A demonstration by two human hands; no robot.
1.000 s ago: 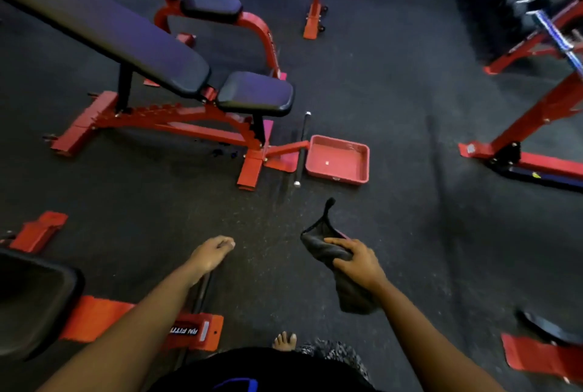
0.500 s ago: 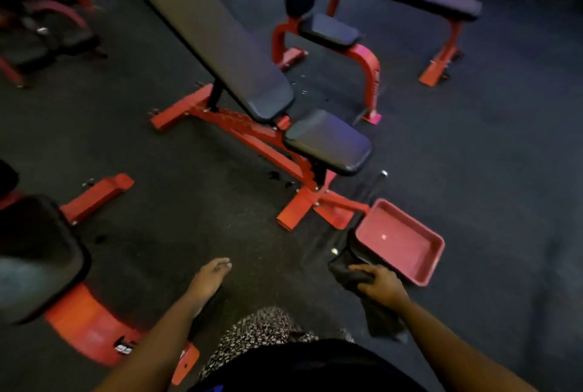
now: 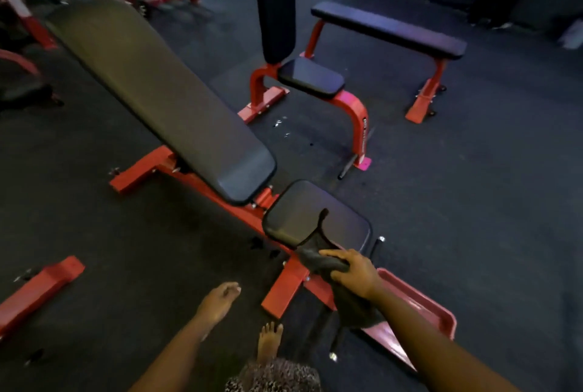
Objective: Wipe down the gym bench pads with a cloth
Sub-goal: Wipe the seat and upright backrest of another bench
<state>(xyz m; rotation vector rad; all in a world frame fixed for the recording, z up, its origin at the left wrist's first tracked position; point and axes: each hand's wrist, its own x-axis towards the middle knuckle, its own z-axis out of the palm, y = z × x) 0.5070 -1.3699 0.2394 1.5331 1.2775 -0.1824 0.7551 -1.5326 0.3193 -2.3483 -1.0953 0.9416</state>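
The dark cloth (image 3: 318,260) is bunched in the person's right hand (image 3: 356,276), fingers curled over the top of it, one loose end hanging down under the wrist and a thin corner sticking up in front of the seat pad (image 3: 303,215). It sits right at the near edge of that pad; whether it actually touches the vinyl I cannot tell. The left hand (image 3: 220,297) hangs lower and to the left, well apart from the other, fingers relaxed and holding nothing. The seat pad belongs to an adjustable bench with a red frame (image 3: 151,167), its long back pad (image 3: 164,92) tilted up and away to the left. Just beside the right forearm a red tray (image 3: 422,306) lies on the dark rubber floor (image 3: 457,202), and a bare foot (image 3: 269,341) shows between the arms. Farther back stand an upright seat bench (image 3: 310,77) with a tall black backrest and a flat bench (image 3: 388,28), both on red legs.
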